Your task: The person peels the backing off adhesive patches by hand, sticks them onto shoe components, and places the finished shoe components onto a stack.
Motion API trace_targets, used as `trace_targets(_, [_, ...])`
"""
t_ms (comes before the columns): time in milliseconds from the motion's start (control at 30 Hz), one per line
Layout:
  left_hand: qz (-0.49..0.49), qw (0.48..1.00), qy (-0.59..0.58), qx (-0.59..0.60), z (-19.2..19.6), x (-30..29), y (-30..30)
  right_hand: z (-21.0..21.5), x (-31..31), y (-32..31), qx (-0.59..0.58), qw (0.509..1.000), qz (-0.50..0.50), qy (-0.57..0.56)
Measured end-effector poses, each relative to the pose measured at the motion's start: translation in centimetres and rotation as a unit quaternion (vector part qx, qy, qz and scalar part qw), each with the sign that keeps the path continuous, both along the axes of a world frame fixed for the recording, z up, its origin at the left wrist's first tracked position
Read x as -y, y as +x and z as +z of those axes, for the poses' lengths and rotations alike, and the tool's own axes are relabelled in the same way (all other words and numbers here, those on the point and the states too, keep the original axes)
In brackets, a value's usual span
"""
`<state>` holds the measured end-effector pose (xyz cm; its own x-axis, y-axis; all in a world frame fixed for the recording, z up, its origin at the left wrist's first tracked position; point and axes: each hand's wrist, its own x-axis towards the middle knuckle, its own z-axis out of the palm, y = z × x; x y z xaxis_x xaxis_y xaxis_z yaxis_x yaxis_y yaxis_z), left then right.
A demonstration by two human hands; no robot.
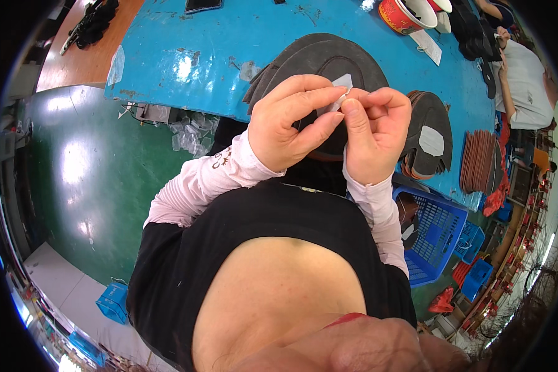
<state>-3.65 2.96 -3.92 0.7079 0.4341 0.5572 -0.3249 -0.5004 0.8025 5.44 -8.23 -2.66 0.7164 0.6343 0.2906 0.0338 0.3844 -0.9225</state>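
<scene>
Both hands meet above the near edge of a blue worktable [186,56]. The left hand [291,121] and the right hand [375,133] pinch a small white sticker [341,84] between thumbs and forefingers, fingertips pressed together on it, the other fingers curled. Directly under the hands lies a stack of dark insole-shaped pieces [328,56], fanned out toward the far left. To the right sits another dark stack [431,118], its top piece carrying a white label. Further right stands a row of reddish-brown pieces [477,161]. A blue plastic basket [437,232] sits below the table's right edge, and a red-and-white bowl [406,13] rests at the far side.
</scene>
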Motion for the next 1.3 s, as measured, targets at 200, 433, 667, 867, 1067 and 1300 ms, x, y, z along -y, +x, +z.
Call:
trace_targets(200, [-0.043,0.995,-0.089,-0.025,0.0,0.6,0.2,-0.8,0.6,0.3,0.215,0.974,-0.068,-0.025])
trace_targets(433, [-0.080,0.977,-0.193,-0.033,0.2,1.3,0.6,-1.1,1.1,0.8,0.156,0.987,-0.048,-0.011])
trace_targets(667, [-0.062,0.978,-0.172,-0.103,1.3,1.6,0.8,-0.9,1.7,1.1,0.332,0.936,-0.107,-0.055])
trace_targets(867, [-0.032,0.975,-0.206,-0.082,1.0,1.9,0.8,-1.2,1.5,0.7,0.209,0.974,-0.083,-0.003])
trace_targets(1067, [-0.069,0.945,-0.317,-0.047,1.1,1.9,0.8,-0.6,1.5,0.7,0.129,0.991,-0.024,0.016])
trace_targets(1300, [0.009,0.986,-0.166,-0.010,0.1,1.5,1.0,0.0,0.8,0.1,0.095,0.995,-0.016,-0.016])
